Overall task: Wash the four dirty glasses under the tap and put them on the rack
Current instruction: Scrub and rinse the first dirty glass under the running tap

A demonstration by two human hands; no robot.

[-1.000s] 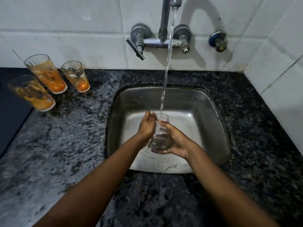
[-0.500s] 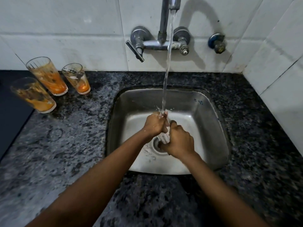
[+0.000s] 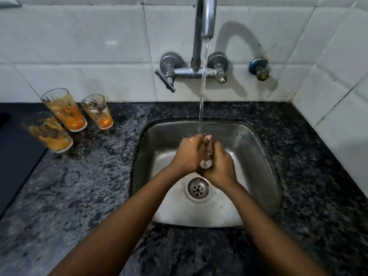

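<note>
Both hands, left hand [image 3: 189, 154] and right hand [image 3: 220, 166], clasp glass [image 3: 207, 163] under tap [image 3: 207, 16]; sink [image 3: 245, 136] scribble unreadable.

White tile wall [image 3: 79, 46]; dark granite counter [image 3: 79, 186].

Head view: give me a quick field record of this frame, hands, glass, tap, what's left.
left hand: grips the glass being washed
right hand: grips the same glass
glass in hands: clear, mostly hidden between both hands, over the sink
tap: running, stream lands on the hands
dirty glasses: three, orange residue, upright on the counter left of the sink
rack: not in view
</note>
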